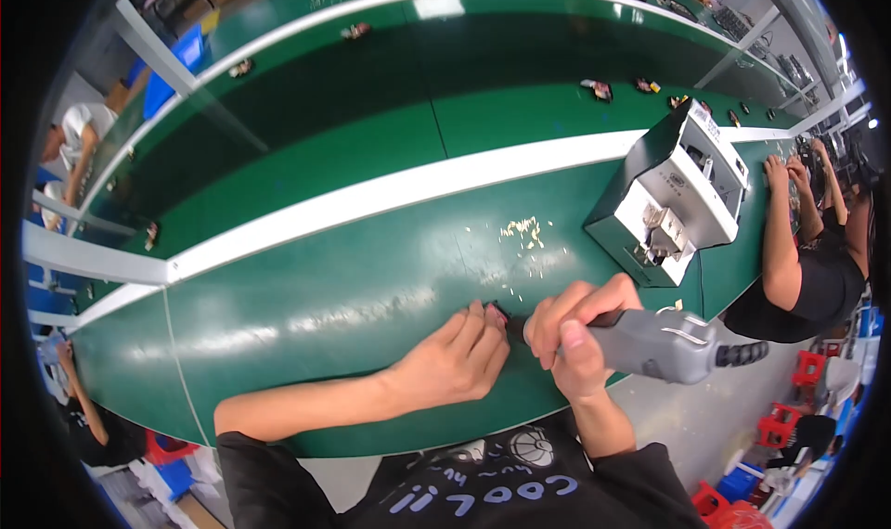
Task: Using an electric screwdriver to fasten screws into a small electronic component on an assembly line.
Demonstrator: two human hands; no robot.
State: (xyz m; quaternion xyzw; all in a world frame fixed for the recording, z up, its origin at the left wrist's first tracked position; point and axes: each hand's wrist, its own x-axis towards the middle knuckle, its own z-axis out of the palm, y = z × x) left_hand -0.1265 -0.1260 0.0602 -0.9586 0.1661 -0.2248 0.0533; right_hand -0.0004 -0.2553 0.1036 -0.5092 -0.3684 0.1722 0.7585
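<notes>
My left hand (450,354) rests on the green tabletop (306,329), its fingers closed around a small dark and reddish part (499,314). Most of that part is hidden under the fingertips. Wrapped round the front of a grey electric screwdriver (670,345) is my right hand (583,334). The tool lies nearly level, its dark nose pointing left at the small part; whether its tip touches the part I cannot tell. A black ribbed cord sleeve (741,354) comes out of its rear end.
Beyond my right hand stands a black and white boxy machine (673,195). Small pale bits (524,234) lie scattered beside it. Past a white rail (408,187), a green belt (371,121) carries several small assemblies (599,90). Another person (798,251) works at the right.
</notes>
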